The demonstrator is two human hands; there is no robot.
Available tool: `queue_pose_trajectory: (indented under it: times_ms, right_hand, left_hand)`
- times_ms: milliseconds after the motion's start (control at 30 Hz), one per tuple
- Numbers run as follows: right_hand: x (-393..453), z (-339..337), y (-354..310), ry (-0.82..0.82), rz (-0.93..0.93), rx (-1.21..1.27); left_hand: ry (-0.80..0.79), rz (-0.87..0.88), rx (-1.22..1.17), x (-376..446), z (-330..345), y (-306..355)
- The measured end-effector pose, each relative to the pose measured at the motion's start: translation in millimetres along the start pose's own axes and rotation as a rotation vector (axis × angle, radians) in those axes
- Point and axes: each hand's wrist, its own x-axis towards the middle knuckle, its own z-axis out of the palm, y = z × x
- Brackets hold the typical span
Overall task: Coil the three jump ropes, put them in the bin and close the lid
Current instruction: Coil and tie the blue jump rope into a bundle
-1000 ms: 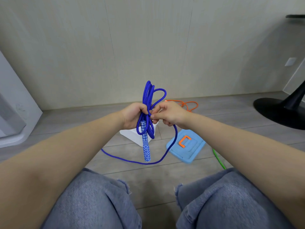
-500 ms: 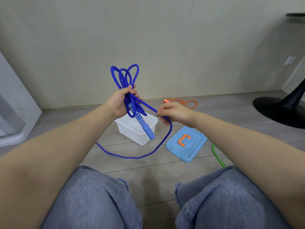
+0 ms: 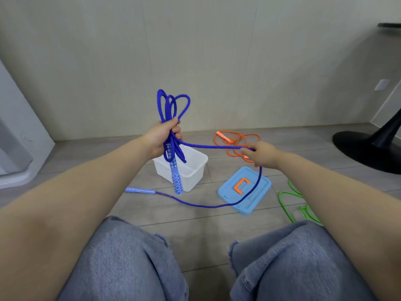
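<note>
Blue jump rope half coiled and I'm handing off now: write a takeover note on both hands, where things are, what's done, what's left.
Left hand grips the blue jump rope loops, one patterned handle hanging below.
Right hand pinches the free strand; its tail runs over the light blue lid to the second handle on the floor.
White plastic bin open, nothing seen inside.
Orange jump rope and green jump rope lie uncoiled on the floor.
Left: finish blue, coil the others, bin all, close the lid.

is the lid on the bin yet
No, the blue lid lies flat on the floor beside the open white bin, apart from it.
</note>
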Motion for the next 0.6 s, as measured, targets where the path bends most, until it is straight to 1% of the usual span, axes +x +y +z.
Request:
queue_pose_trajectory:
  times_ms: [33,100,167,233,367,500,600]
  right_hand:
    - [1,-1,-5,0.063,-0.014,-0.017]
    - [0,-3,-18,0.169,-0.051,0.049]
    - [-2,-2,-31,0.220,-0.089,0.146]
    - [-1,2,-41,0.231,-0.135,0.172]
    - [1,10,-54,0.240,-0.223,0.116]
    - [-5,12,-69,0.269,-0.343,0.201]
    - [-8,11,-77,0.257,-0.412,0.257]
  left_hand:
    - [0.017,-0.005,0.065,0,0,-4]
    - [0.022,-0.008,0.173,-1,0,-7]
    - [0.002,-0.001,0.237,-3,-1,-7]
    - [-0.020,-0.002,0.272,-3,-3,-7]
    - [-0.033,-0.029,0.337,-2,-5,-10]
    - [-0.098,-0.060,0.397,-2,-1,-13]
    - [-0.149,-0.082,0.441,-3,6,-17]
